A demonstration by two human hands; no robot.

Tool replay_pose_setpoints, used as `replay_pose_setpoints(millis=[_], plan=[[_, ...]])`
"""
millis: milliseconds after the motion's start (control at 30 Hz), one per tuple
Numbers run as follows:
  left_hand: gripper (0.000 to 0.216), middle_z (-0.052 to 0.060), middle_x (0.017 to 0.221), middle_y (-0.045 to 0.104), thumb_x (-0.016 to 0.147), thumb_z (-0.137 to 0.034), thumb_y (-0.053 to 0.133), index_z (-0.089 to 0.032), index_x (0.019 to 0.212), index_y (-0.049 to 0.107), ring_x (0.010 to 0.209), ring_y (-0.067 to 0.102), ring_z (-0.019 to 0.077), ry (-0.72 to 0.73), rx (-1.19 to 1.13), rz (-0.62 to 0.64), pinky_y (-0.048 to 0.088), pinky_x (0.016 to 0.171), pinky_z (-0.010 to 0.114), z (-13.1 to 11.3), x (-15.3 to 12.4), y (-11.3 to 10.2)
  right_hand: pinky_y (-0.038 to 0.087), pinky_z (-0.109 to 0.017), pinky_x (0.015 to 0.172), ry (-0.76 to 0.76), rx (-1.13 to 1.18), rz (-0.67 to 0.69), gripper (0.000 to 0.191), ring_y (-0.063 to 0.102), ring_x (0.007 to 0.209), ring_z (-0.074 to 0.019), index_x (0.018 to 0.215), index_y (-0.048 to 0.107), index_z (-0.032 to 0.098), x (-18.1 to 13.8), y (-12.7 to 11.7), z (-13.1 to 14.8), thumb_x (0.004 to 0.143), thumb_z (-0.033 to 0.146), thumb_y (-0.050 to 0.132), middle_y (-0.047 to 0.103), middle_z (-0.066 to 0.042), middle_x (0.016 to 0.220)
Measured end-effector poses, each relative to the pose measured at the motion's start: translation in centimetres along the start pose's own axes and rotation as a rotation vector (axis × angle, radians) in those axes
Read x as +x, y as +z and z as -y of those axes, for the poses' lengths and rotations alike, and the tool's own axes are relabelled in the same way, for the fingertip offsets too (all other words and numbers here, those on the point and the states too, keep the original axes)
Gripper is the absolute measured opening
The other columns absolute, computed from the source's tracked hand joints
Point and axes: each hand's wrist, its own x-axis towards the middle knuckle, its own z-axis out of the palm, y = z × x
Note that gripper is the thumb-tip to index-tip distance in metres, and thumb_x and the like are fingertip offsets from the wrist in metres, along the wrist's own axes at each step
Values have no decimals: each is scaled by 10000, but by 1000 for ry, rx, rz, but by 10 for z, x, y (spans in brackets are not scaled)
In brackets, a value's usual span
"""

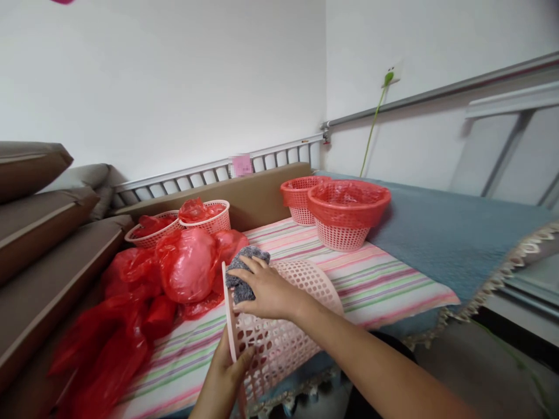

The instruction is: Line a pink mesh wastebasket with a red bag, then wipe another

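Note:
A pale pink perforated plastic basket (301, 291) lies tipped on its side at the near edge of the striped cloth, its rim facing left. My left hand (229, 369) grips the lower part of that rim, thumb on the outer wall and fingers inside. With my right hand (266, 291) I press a dark grey cloth (244, 270) against the basket's outside near the upper rim. The fingers curl over the cloth and partly hide it.
Two baskets lined with red plastic bags (349, 198) stand at the back right. Two pink baskets (220, 218) holding red plastic are at the back left. Loose red bags (126, 308) spread across the left. Brown cushions (52, 262) are stacked beside them. A metal railing (271, 160) runs behind.

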Motion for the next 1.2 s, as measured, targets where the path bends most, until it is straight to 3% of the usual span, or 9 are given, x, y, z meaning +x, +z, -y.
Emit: replay_pose_setpoints(millis=[67,167,300,400,533,700,800,1033,1200], plan=[[830,102,1029,658,693,-338,714,-224,1389,276,883,658,272,20,-9,-16,528,761,402,-3,5,3,320,-492,933,40,2,31,664,317,1240,-352,1325,393,330,-1,-3,-5,731,494,641,281,-111,1428],[841,113,1111,640,682,-323,724,-235,1387,275,901,655,275,13,-1,-20,523,763,394,-4,9,3,316,-457,948,23,-9,21,559,383,1200,-297,1311,419,308,7,-5,-10,785,357,599,367,-105,1375],[712,120,1100,651,709,-316,706,-196,1328,375,942,636,285,-41,91,18,519,769,376,-4,8,-2,297,-370,970,-106,22,-40,446,444,1123,-210,1160,543,226,23,-2,-15,722,166,597,560,-52,1162],[703,129,1141,635,683,-323,727,-189,1300,417,980,621,299,-42,128,-13,519,785,376,-9,5,-1,326,-336,927,-103,48,-103,342,478,1006,-187,1008,599,200,25,-1,-10,679,108,592,596,-26,1046],[777,121,1194,613,666,-318,732,-216,1342,363,1018,604,303,18,56,-39,518,788,382,-19,3,5,354,-349,876,-146,16,-130,251,436,950,-199,921,605,174,5,-6,8,696,81,547,567,-56,1024],[715,122,1039,679,689,-300,712,-182,1309,375,944,635,293,-6,-20,63,511,774,395,-16,1,8,375,-368,827,-220,-51,-99,249,393,970,-223,934,588,171,-34,-10,27,725,66,505,518,-86,1090],[704,124,1063,672,679,-325,723,-192,1291,402,959,628,303,-30,-29,74,511,778,406,-12,-5,7,382,-370,808,-228,-67,-100,234,388,949,-223,923,586,181,-42,-7,31,741,69,492,521,-81,1059],[887,119,1330,516,660,-371,744,-270,1397,260,1158,513,333,-88,67,46,531,781,376,-10,-14,-5,386,-346,759,-110,-125,-157,133,392,893,-213,826,580,173,-7,7,35,742,95,513,520,-73,947],[952,163,1250,580,668,-404,733,-197,1424,194,1121,550,340,-123,100,60,489,874,408,6,-17,-16,380,-322,735,-30,-179,-189,171,405,880,-211,834,601,171,28,16,18,728,64,522,529,-65,887]])
